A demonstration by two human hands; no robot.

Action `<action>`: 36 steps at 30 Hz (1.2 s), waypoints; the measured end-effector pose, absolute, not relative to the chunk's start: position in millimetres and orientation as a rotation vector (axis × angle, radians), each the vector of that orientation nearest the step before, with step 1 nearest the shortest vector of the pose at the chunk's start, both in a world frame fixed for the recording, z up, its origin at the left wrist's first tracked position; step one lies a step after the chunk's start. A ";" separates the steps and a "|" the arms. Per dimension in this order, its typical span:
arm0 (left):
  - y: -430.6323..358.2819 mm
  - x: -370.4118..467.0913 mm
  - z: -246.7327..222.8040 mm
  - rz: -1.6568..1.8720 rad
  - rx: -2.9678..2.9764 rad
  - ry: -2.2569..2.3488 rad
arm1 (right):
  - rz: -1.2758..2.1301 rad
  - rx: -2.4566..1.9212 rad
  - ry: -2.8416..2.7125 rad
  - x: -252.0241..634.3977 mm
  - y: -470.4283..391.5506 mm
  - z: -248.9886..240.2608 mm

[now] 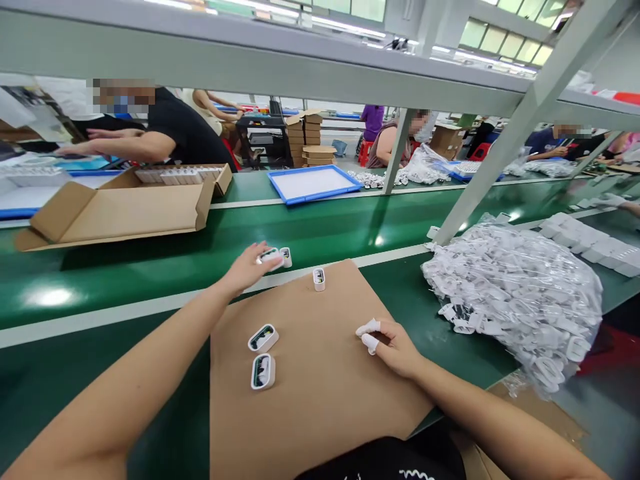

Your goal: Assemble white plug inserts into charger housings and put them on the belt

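My left hand (249, 265) reaches over the far edge of the cardboard sheet, its fingers around a white earbud charging case (271, 256). A second white case (286, 257) stands just right of it on the green belt. My right hand (395, 348) hovers above the sheet's right side, white covers on thumb and forefinger, the tips apart with nothing between them. Three more open white cases lie on the brown cardboard sheet (320, 413): one at the far edge (319, 280) and two at the left, an upper case (263, 339) and a lower case (263, 372).
A large clear bag of white parts (520, 293) sits at the right. White blocks (593, 243) line the bench behind it. Across the green belt (240, 230) are an open carton (130, 210) and a blue-rimmed tray (315, 183). A slanted post (493, 157) rises at right; co-workers sit opposite.
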State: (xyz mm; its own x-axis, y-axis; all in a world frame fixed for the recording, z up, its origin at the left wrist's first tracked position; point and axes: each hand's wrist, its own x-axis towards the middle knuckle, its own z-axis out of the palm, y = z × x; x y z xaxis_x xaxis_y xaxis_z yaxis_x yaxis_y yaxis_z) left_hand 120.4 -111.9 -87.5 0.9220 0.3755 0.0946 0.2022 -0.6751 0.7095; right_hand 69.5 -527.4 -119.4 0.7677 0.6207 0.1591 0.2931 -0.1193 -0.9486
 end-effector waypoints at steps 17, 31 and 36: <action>-218.6 74.4 -56.6 0.146 2.554 0.322 | 0.270 -1.835 -0.868 71.9 -542.6 -137.3; -261.3 49.9 -56.3 0.129 2.622 0.142 | 0.396 -1.706 -0.889 59.8 -553.7 -111.8; -258.0 115.5 -58.9 -0.100 2.729 0.560 | 0.355 -1.839 -0.910 63.3 -549.2 -117.5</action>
State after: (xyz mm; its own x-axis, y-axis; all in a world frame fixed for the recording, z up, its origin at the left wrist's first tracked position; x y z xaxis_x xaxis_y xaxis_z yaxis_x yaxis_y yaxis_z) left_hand 115.5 -258.0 -58.9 0.9194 0.3684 -0.1374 0.3932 -0.8600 0.3252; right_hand 63.3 -549.2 -117.5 0.6722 0.7235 0.1573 0.4264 -0.2045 -0.8811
